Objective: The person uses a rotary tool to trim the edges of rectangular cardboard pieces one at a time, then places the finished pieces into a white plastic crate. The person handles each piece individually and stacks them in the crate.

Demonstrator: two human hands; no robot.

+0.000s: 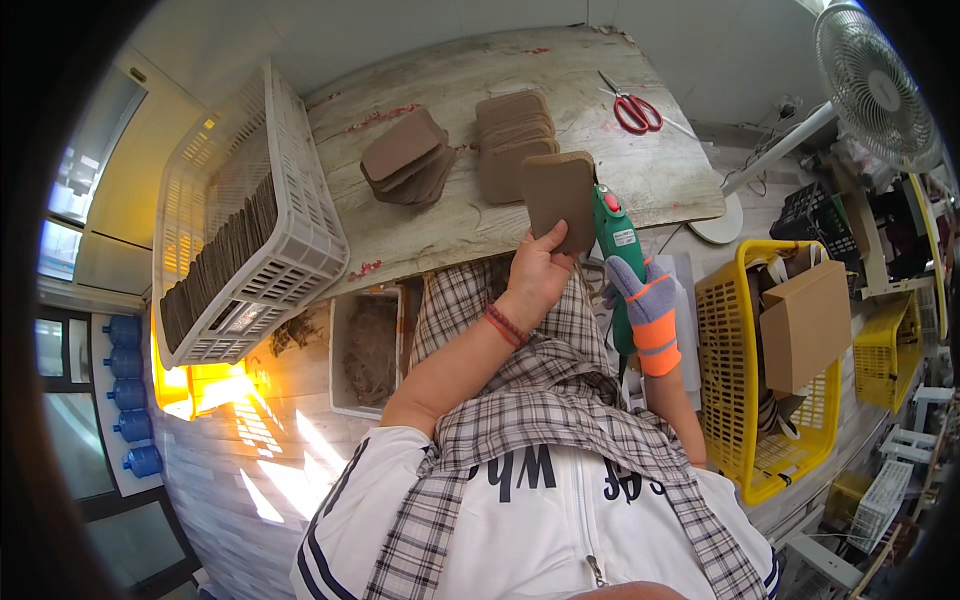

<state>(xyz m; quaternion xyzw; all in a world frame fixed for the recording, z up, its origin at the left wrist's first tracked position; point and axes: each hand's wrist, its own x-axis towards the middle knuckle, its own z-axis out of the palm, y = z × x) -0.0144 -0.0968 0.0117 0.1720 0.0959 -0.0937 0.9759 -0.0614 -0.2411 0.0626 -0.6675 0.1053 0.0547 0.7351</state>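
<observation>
My left hand (545, 268), bare with a red bracelet at the wrist, pinches the lower edge of a flat brown pad (558, 195) with rounded corners. My right hand (645, 300), in a grey and orange glove, is closed round a green handheld power cutter (615, 235) with a red button. The cutter's head touches or nearly touches the pad's right edge; its blade is too small to make out. Beyond them on the table (450, 235) lie a fanned stack of brown pads (405, 160) and another stack of similar pads (515, 125).
Red-handled scissors (637, 114) lie at the table's far right. A white crate (318, 225) packed with brown pieces stands left, above a yellow crate (215, 385). A white bin (340, 400) sits below the table. At right are a yellow basket (728, 400) with a cardboard box (803, 325) and a fan (880, 90).
</observation>
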